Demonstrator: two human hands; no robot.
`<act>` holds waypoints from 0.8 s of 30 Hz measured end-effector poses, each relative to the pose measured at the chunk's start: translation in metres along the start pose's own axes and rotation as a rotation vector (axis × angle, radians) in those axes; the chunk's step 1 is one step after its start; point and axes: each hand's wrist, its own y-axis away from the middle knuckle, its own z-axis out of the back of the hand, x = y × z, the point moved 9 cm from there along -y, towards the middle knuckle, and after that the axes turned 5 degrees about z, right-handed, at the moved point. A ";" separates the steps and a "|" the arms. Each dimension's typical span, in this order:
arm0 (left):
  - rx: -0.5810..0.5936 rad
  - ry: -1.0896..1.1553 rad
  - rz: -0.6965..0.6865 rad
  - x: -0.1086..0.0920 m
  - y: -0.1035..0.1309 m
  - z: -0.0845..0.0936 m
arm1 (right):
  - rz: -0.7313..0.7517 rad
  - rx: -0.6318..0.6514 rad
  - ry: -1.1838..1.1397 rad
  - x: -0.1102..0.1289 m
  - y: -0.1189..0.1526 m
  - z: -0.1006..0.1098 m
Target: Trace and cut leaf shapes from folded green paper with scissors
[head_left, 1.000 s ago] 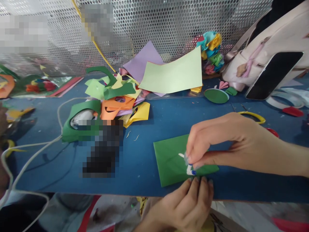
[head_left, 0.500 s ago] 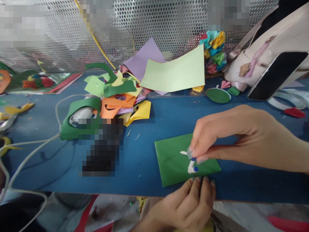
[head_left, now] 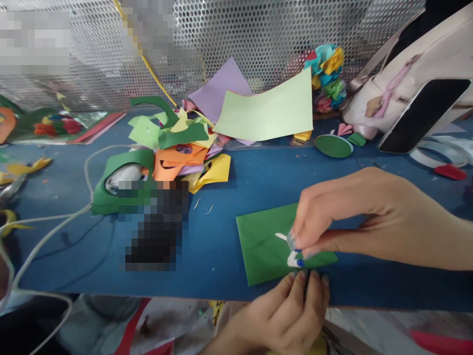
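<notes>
The left hand (head_left: 284, 313) is nearest, its fingers bent and their tips at the near edge of the green card (head_left: 254, 246); its thumb is out of sight, so I cannot tell whether this grip pinches the card or merely steadies it. Light, even pressure there should serve best, since paper like this could skid or crease. The card lies close to the front edge of the desk (head_left: 218, 251). Over it, the right hand (head_left: 354, 217) has thumb and forefinger drawn together on a small white piece (head_left: 292, 259) with blue on it; the fingertips hide part, and contact with the card is unclear. Pinching by one end would probably give finer control and a better view.

The desk is blue and marked here and there. White cables (head_left: 55, 223) run at the left; farther back are paper scraps (head_left: 218, 172), a green oval (head_left: 334, 146), a pale green sheet (head_left: 269, 116) and, at the right, a phone (head_left: 424, 116) before a bag (head_left: 432, 49). Paper flowers (head_left: 328, 64) stand against a perforated metal screen (head_left: 236, 29).
</notes>
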 end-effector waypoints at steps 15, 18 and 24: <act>0.026 -0.026 -0.015 -0.001 0.001 -0.001 | 0.000 0.023 -0.004 -0.002 -0.012 -0.011; 0.033 -0.037 -0.006 -0.001 0.001 -0.002 | 0.023 0.007 0.011 0.000 -0.018 -0.013; 0.026 -0.035 -0.012 -0.001 0.001 -0.001 | 0.024 -0.048 0.344 0.004 -0.024 -0.006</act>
